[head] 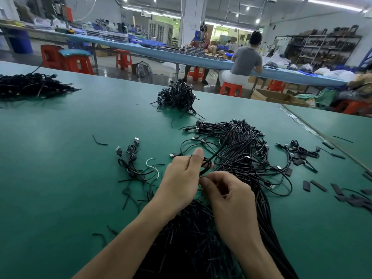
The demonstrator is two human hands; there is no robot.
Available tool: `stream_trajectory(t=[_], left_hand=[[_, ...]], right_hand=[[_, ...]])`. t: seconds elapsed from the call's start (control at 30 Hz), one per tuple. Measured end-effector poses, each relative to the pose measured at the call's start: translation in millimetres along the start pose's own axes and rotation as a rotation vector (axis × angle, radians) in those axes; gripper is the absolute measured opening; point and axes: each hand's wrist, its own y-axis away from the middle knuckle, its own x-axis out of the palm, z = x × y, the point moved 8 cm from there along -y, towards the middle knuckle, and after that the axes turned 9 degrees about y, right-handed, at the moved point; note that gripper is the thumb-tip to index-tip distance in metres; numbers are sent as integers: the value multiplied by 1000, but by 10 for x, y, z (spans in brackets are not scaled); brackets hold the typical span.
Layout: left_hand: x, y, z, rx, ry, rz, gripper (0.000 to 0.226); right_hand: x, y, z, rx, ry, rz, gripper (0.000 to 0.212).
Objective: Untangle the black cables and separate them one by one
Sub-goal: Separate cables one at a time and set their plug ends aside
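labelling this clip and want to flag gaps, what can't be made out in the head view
All head view.
How the black cable runs between the left hand and right hand: their fingers cover it.
Single strands inside the main bundle: too dense; its near end is cut by the bottom edge.
Left pile: cut by the left edge, blurred.

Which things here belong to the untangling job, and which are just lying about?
Job: left hand, right hand, held cable, tangle, separated cables.
Lying about: sleeve pieces, box, stools, fan.
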Motion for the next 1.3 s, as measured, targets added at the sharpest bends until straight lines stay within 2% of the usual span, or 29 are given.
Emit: stream_trajectory(t=[0.1,0.13,0.27,0.43,0.57,0.6,0.7,0.77,0.83,0.93,1.0,1.17,1.23,1.3], left_hand=[[-23,-2,-23,35,-104,-13,66],[-16,-4,-10,23,-92,17,63],[115,29,141,-175,80,237,55],[306,220,201,-432,191,418,78],[403,288,106,-395,217,590,76],[397,291,80,-349,170,611,70],[418,331,-23,-197,127,730,29],[421,374,-23,-179,69,801,12],[402,339,68,-154,-100,763,19],[443,271,145,-72,-233,644,14],[458,232,192,-29,-323,568,22],[551,260,355,12,-642,493,37],[562,292,391,12,-677,459,33],[561,318,391,26,-695,429,19]], right_hand=[[-9,44,256,-256,275,27,7],[-12,67,334,-344,363,38,12],[-100,77,497,-564,530,34,13],[-187,-76,421,-513,415,66,2],[-198,-164,314,-458,364,120,5],[-187,-171,282,-450,360,144,6],[-159,-176,192,-403,305,215,8],[-169,-163,170,-399,282,200,10],[-181,-129,170,-427,312,155,18],[-191,-29,179,-517,344,64,17],[-196,48,119,-548,351,-7,16],[-198,188,-170,-431,348,-68,18],[-184,203,-250,-387,365,-60,18],[-170,213,-302,-366,373,-51,17]])
